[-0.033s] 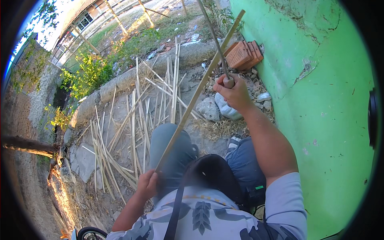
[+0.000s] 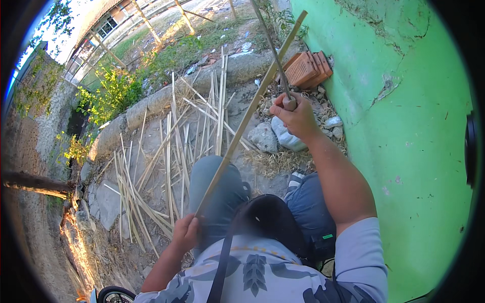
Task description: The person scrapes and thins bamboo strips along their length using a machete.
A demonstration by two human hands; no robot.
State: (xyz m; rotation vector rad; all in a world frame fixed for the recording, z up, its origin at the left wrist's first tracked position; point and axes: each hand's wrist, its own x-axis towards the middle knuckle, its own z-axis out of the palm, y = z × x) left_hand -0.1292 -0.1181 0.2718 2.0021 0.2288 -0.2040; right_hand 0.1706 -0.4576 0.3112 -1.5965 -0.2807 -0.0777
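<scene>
My left hand [image 2: 186, 233] is closed on the lower end of a long, thin bamboo strip [image 2: 240, 133], beside my left knee. From there the strip slants up and away to the right, in front of my legs. My right hand [image 2: 301, 120] is closed round the wooden handle of a long-bladed knife [image 2: 289, 103]. Its narrow dark blade points up and away and crosses the strip near the strip's far end. Whether blade and strip touch there, I cannot tell.
Several pale bamboo strips [image 2: 221, 113] lie scattered on the ground ahead and left. A green wall [image 2: 409, 151] stands close on the right, with stacked clay roof tiles [image 2: 308, 70] and a pale stone [image 2: 262, 136] near its foot. A concrete kerb [image 2: 161, 101] runs beyond the strips.
The far end of the bamboo strip has shifted very slightly to the left. Both hands keep their grip, in nearly the same places.
</scene>
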